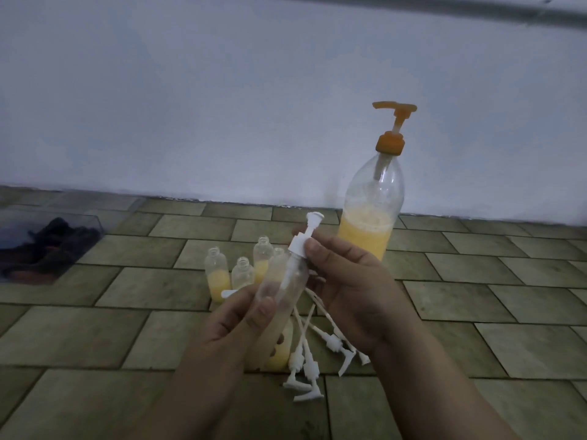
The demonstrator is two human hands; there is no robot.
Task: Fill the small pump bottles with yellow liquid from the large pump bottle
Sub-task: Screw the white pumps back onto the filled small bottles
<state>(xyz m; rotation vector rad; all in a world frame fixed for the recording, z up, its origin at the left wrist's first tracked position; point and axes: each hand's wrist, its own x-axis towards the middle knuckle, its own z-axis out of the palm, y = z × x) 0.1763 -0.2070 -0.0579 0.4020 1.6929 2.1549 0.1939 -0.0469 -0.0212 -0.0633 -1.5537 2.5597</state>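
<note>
Gripped in your left hand [236, 315] is a small clear pump bottle [279, 290], tilted so that its neck leans up and to the right. Your fingers wrap its lower body, with the thumb pressed across the front. Your right hand [346, 281] pinches the white pump top [305, 239] at its collar, between thumb and fingertips; the pump's tube runs down inside the bottle. You cannot tell whether the collar is fully seated on the neck.

Behind your hands, four more small bottles [243, 274] stand open on the tiled floor [476, 300], close together. At least two show yellow liquid in their lower part; the leftmost one [217, 277] is about a third full. Under your left hand a yellow object with dark holes [281, 347] rests on the floor, partly hidden.

Several loose white pumps [306, 369] lie in a heap on the tiles below and between your wrists, their long tubes pointing up toward the bottles.

To the right of the small bottles, near the pale wall [222, 106], stands the large pump bottle [370, 214] with an orange pump head [394, 122]. Yellow liquid fills roughly its lower third.

At far left, a clear box [47, 236] holding dark items sits on the floor.
</note>
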